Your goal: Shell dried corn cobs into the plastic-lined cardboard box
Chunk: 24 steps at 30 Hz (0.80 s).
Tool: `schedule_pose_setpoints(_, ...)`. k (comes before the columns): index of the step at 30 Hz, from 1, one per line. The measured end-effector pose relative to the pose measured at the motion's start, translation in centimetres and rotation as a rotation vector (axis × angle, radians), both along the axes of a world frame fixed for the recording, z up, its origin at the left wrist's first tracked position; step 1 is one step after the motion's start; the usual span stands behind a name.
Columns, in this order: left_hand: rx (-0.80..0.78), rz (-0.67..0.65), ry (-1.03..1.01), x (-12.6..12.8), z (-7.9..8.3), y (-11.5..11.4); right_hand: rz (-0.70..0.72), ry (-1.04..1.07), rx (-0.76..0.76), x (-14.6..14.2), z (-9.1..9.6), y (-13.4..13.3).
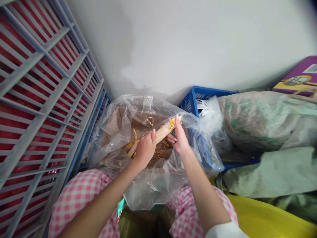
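Note:
A mostly bare corn cob [162, 133] lies slantwise above a box, with some yellow kernels left at its upper right end. My left hand [145, 148] is wrapped round the cob's middle, thumb along its top. At the kernelled end, my right hand [180, 136] grips with its thumb pressed on top. A small green piece [173, 133] shows by the right fingers; what it belongs to is hidden. Below, loose kernels [159, 153] lie in the cardboard box [112, 120], which is lined with a clear plastic bag [146, 190].
Slatted grey crates [47, 99] with red contents stand on the left. To the right are a blue basket [190, 100] holding plastic bags, a full woven sack [250, 119], a purple box [297, 74] and a yellow sheet [267, 216]. A white wall [153, 49] rises behind.

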<state>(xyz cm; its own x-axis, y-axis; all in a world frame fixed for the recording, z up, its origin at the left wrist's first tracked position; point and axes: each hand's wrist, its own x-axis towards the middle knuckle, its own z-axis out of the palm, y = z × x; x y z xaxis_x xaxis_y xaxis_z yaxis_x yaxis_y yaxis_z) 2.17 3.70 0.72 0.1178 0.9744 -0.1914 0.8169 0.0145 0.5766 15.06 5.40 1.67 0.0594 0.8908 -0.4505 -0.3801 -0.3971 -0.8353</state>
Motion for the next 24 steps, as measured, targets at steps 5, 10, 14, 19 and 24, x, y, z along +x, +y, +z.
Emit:
schedule_pose_setpoints(5,-0.081,-0.033,0.088,0.0,0.0,-0.3,-0.037,-0.015,0.038,-0.3,-0.7,0.1)
schedule_pose_setpoints(10,-0.081,-0.031,0.105,-0.1,-0.3,-0.2,0.005,0.004,0.081,-0.2,-0.3,-0.1)
schedule_pose_setpoints(14,-0.085,-0.021,0.142,-0.2,-0.4,-0.1,0.005,0.056,0.070,-0.1,-0.4,-0.3)
schedule_pose_setpoints(19,-0.068,-0.030,0.153,-0.4,0.0,0.3,0.033,0.157,0.054,0.2,-0.5,-0.3)
schedule_pose_setpoints(24,-0.030,-0.064,0.217,-0.5,0.7,0.6,0.004,0.143,-0.046,0.2,-0.5,0.1)
